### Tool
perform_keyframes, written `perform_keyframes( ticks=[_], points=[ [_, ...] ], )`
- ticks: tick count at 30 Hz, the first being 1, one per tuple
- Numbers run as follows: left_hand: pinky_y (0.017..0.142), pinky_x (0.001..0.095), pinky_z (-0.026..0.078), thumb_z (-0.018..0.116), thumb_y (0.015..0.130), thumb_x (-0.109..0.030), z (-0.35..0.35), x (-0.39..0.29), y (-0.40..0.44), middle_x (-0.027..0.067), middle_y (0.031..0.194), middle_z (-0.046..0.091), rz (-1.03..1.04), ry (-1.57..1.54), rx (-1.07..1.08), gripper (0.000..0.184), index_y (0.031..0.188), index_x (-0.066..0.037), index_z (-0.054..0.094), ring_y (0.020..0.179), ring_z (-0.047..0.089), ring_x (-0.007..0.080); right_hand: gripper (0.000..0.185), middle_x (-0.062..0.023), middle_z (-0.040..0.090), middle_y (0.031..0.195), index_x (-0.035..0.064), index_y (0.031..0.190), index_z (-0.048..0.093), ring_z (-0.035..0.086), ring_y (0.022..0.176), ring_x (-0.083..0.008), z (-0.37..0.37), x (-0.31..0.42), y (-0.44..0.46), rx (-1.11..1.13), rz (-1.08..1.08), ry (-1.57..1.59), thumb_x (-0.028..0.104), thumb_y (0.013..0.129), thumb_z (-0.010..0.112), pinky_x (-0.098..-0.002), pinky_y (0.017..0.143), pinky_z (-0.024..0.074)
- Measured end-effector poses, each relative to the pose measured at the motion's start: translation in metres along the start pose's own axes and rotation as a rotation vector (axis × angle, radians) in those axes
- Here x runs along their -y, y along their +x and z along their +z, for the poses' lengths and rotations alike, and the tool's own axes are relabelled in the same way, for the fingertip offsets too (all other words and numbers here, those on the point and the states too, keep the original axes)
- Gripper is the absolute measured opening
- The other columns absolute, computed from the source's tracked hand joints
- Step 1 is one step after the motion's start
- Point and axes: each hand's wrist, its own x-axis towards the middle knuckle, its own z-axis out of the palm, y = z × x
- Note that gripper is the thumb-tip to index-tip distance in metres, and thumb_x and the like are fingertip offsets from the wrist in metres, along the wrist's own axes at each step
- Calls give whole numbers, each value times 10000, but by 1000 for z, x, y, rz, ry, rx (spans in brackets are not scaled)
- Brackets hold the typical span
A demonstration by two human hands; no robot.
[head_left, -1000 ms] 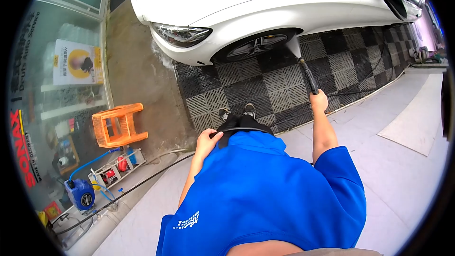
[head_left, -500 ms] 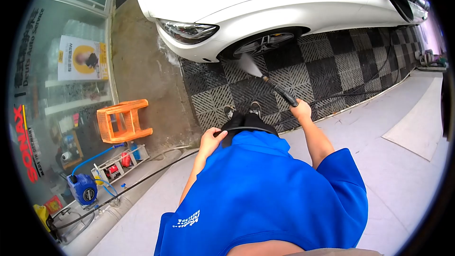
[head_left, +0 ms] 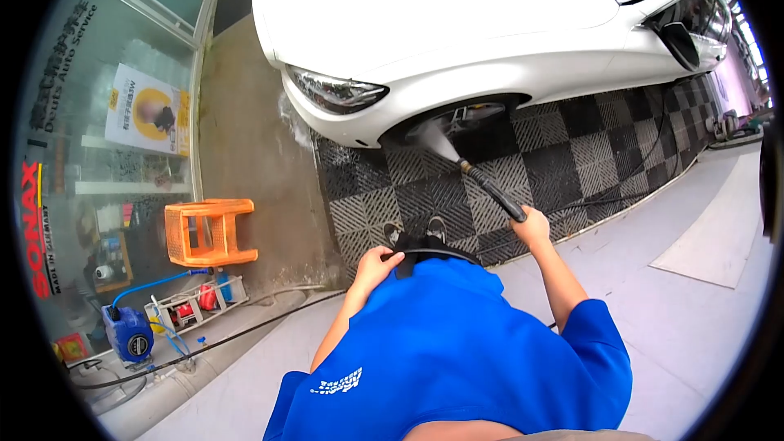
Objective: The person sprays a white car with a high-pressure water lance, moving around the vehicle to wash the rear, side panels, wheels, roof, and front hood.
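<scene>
My right hand [head_left: 532,226] is wrapped round the rear of a black spray gun [head_left: 493,192]. From its tip a white fan of spray reaches the front wheel [head_left: 469,118] of a white car [head_left: 457,24]. At my waist, my left hand [head_left: 377,265] pinches a black hose [head_left: 441,251] that crosses in front of my body. The same dark hose runs off to the lower left along the floor. Both my shoes stand on the checkered grating [head_left: 363,220] beside the car.
An orange plastic stool [head_left: 211,233] lies on its side at the left. Below it are a bottle rack [head_left: 196,304] and a blue hose reel [head_left: 131,333]. A glass wall [head_left: 155,57] with a poster borders the left. A pale board [head_left: 710,237] lies at the right.
My right hand and the spray gun have swung left, and the spray has shifted from the wheel's rear side to its front side. My left hand keeps its hold at my waist.
</scene>
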Motion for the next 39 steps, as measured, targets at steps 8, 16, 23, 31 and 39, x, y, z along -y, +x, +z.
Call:
perform_keyframes(
  ticks=[8,16,23,31,39],
  points=[
    [786,383,517,761,752,-457,13,-13,24,171,935,704,-45,13,199,522,1017,-12,701,886,675,288,267,-141,674,747,80,855,700,665,694,-301,-133,17,-28,-31,-241,247,272,679,761,-376,669,504],
    [793,379,516,771,747,-442,10,-33,22,175,948,702,-41,28,197,518,1038,-20,697,898,676,275,323,-166,640,647,-46,794,665,654,637,-213,-305,-50,-17,-652,204,207,271,755,714,-375,622,485],
    [839,381,508,772,741,-422,13,-40,16,170,1005,699,51,-10,182,460,998,-44,718,960,665,298,207,6,519,521,20,736,626,489,415,-83,-342,-12,-37,-448,37,468,203,812,688,-272,408,358],
    [852,378,493,800,699,-406,10,-47,-4,155,966,684,195,-45,113,435,940,-51,727,974,638,302,178,13,551,596,2,848,630,487,456,-57,-303,76,-35,49,-97,550,82,737,744,-251,416,393],
    [871,397,486,781,713,-416,-18,-13,-15,155,958,678,123,-37,-30,442,937,-41,720,998,621,310,229,-15,544,574,-46,749,618,462,566,-71,-286,127,-5,-378,-218,229,163,774,707,-297,545,417]
  ],
)
